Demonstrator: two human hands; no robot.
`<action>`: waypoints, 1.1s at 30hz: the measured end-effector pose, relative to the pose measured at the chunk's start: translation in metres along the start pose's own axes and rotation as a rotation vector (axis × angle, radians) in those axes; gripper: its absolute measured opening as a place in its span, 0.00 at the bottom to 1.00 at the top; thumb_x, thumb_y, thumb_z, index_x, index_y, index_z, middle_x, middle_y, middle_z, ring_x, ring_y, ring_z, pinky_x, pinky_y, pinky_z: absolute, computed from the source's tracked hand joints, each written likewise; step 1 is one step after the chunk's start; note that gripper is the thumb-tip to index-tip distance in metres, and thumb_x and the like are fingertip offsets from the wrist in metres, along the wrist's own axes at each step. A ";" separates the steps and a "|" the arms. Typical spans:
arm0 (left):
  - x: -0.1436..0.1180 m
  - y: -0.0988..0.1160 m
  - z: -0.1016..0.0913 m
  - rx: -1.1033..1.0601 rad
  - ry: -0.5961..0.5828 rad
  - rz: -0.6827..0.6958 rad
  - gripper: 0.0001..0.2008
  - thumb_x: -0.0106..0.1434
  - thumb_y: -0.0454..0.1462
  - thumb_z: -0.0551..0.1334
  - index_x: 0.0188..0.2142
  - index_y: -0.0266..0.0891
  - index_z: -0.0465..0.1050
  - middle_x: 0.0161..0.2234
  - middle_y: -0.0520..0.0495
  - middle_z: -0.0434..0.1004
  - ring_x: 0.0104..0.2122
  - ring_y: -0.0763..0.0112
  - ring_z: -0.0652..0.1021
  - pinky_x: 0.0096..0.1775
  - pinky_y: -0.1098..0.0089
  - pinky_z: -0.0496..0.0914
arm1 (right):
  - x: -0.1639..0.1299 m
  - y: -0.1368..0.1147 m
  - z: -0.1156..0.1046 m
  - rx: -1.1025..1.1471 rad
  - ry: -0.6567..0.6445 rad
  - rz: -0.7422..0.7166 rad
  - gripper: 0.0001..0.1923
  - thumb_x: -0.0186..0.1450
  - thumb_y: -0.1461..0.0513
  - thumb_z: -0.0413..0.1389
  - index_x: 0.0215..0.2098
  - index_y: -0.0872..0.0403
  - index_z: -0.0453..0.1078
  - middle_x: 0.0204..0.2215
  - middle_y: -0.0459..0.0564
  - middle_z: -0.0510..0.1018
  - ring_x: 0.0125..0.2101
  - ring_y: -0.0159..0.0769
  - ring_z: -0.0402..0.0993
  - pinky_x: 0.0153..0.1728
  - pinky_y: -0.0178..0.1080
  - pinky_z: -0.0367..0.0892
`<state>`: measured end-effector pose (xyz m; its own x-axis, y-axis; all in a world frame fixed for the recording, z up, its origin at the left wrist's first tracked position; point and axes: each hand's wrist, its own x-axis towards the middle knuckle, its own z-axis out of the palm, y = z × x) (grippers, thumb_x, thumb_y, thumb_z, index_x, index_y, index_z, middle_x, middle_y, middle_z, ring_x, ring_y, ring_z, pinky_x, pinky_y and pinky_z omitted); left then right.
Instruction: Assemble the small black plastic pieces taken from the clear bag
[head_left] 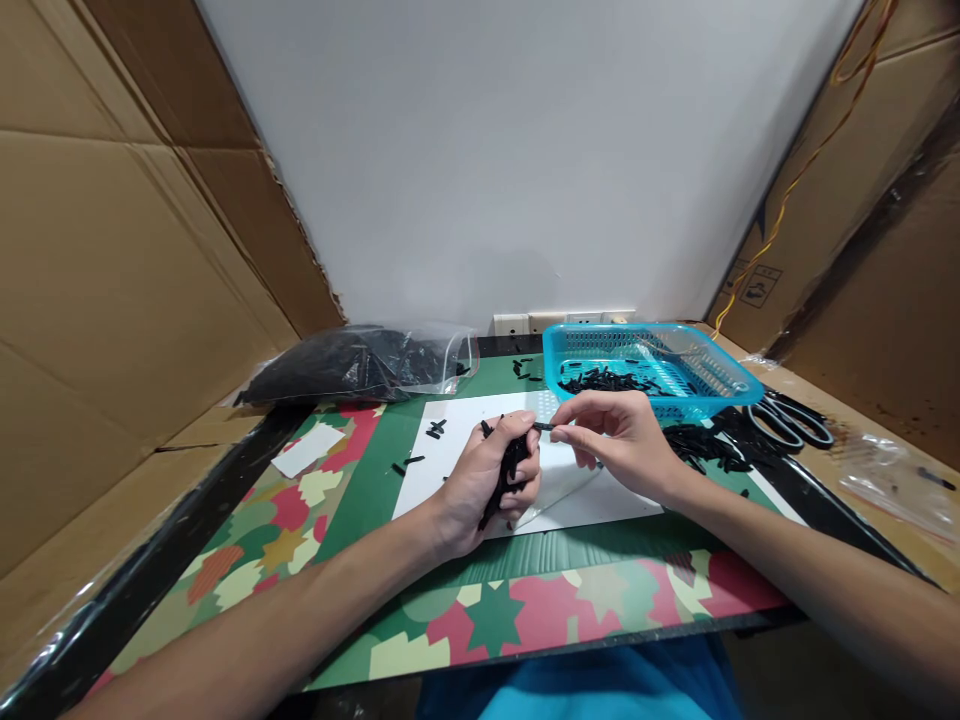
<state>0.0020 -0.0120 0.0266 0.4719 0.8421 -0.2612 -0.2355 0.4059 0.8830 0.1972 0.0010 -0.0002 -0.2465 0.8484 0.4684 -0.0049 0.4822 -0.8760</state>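
- Cardboard panels [112,280] are seen lining the left side of the workspace, with more cardboard along the right.
- Black pieces are held in a clear plastic bag [360,365], which is laid at the far left of the table, its open end turned toward the middle.
- A small white slip [307,450] is placed on the patterned mat [495,610], near the bag.
- A white sheet [465,420] is spread in the middle of the mat, and a few loose black pieces [435,430] are scattered on it.
- A bundle of black sticks [510,475] is clutched in the left hand [487,485], whose fingers are curled closed around it just above the sheet.
- A single black stick [542,427] is pinched between thumb and forefinger of the right hand [622,445], its other end meeting the left hand's fingertips.
- More black sticks are contained in a blue basket [712,375], set behind the right hand.
- A heap of black sticks [701,445] is piled on the table just right of that hand.
- Scissors [791,420] are laid at the far right, beside the basket.
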 end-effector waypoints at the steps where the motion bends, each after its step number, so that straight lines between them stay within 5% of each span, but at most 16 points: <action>1: 0.000 0.000 0.000 0.002 -0.001 0.000 0.20 0.61 0.52 0.69 0.30 0.42 0.65 0.17 0.62 0.59 0.11 0.82 0.57 0.12 0.80 0.52 | 0.000 0.000 0.000 -0.008 0.001 -0.004 0.15 0.64 0.51 0.71 0.34 0.55 0.80 0.23 0.45 0.79 0.17 0.28 0.72 0.18 0.32 0.67; 33: -0.002 -0.003 -0.001 -0.007 0.011 -0.052 0.16 0.66 0.50 0.65 0.30 0.42 0.67 0.17 0.61 0.60 0.12 0.81 0.58 0.13 0.79 0.53 | -0.002 -0.005 -0.004 -0.227 -0.044 -0.142 0.09 0.72 0.58 0.63 0.35 0.54 0.79 0.27 0.46 0.81 0.19 0.27 0.72 0.21 0.32 0.67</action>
<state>0.0009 -0.0142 0.0244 0.4746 0.8234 -0.3110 -0.2166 0.4517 0.8655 0.2016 -0.0026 0.0034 -0.3009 0.7608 0.5750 0.1737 0.6365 -0.7514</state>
